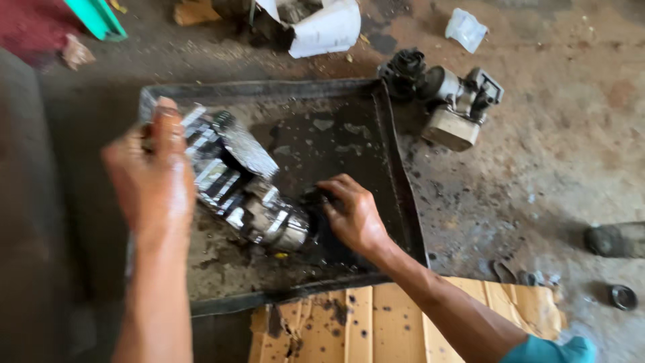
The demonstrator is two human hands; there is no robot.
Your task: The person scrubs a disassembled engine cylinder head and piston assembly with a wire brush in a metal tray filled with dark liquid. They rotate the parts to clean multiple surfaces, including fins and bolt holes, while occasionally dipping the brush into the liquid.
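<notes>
Two hands are on one oily metal assembly lying in the shallow black tray on the floor. My left hand clasps its upper end and holds it steady; my right hand presses fingertips against the dark lower end, though motion blur hides whether it truly pinches anything there. I judge this to be the cleaning or turning step, with the part half bright already. Next calls for a firm hold on slippery metal. A second grey assembly sits beyond the tray, cardboard nearer me.
</notes>
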